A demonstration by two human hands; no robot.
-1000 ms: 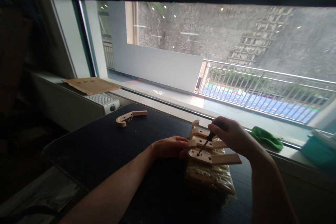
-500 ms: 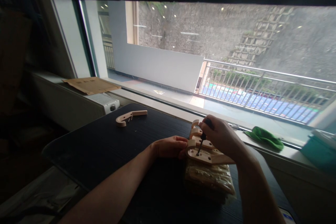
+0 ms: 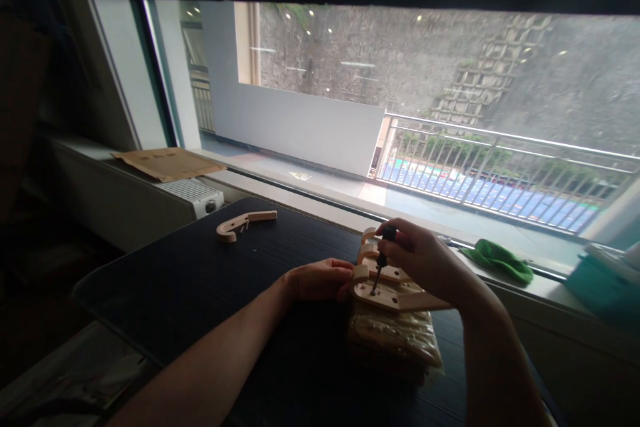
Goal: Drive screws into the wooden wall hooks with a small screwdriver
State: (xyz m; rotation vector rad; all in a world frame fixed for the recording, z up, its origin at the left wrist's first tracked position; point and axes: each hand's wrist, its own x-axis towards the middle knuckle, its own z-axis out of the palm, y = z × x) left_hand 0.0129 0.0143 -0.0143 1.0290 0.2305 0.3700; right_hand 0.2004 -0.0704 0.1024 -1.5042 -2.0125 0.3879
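steeply, screwdriver (image 3: pixel 383 257) points down; wooden hook (image 3: pixel 385 299) lies crosswise

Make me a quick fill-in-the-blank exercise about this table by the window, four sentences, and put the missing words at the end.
1. The ____ hand holds the screwdriver.
2. In the picture, the lone hook lies to the ____ of the other hand.
3. The nearest hook lies on ____ of the wrapped bundle.
4. The cloth on the sill is ____.

Missing words: right; left; top; green.
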